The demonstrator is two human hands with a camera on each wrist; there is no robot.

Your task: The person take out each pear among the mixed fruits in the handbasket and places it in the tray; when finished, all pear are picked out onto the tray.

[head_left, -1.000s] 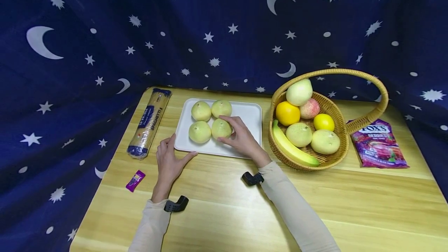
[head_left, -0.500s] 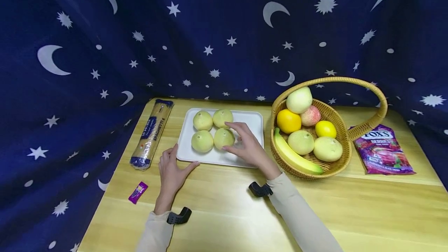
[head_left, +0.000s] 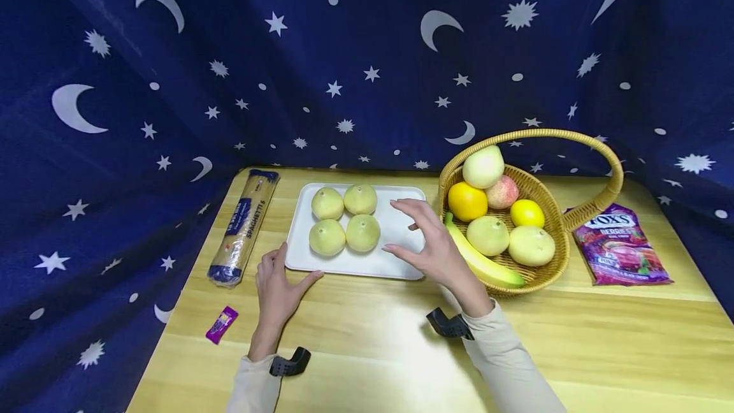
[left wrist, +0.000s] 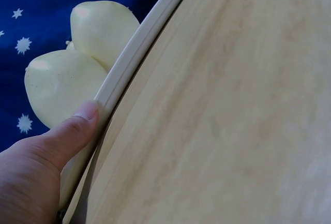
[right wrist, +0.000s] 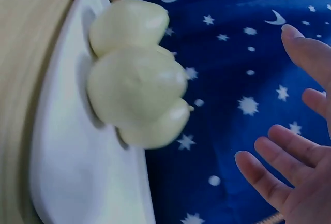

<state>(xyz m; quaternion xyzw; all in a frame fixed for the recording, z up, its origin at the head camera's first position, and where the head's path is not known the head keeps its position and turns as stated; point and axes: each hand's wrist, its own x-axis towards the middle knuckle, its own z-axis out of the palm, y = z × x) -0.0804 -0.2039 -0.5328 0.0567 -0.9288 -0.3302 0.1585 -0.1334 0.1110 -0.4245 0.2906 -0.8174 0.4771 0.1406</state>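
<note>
In the head view, a white rectangular tray [head_left: 395, 253] lies on the wooden table. Several pale yellow-green round fruits [head_left: 362, 233] are grouped at its left side, close together in two rows. My left hand [head_left: 279, 289] spans the tray's front left corner. Its thumb [left wrist: 77, 131] rests against the front rim in the left wrist view, and its fingers lie along the left side. My right hand [head_left: 436, 250] hovers over the tray's right end, thumb and fingers apart with nothing between them. The right wrist view shows those fingers [right wrist: 289, 167] away from the fruits [right wrist: 137, 84].
A wicker basket [head_left: 564, 253] with a tall handle stands right of the tray, holding a banana, an orange, a lemon, a peach and several pale fruits. A purple Fox's candy bag [head_left: 619, 247] lies beyond it. Spaghetti [head_left: 243, 228] and a small purple candy [head_left: 221, 325] lie left.
My right hand has let go of the front right fruit of the group and moved right, its fingers spreading. The left hand stays at the tray corner. The head view has shifted slightly.
</note>
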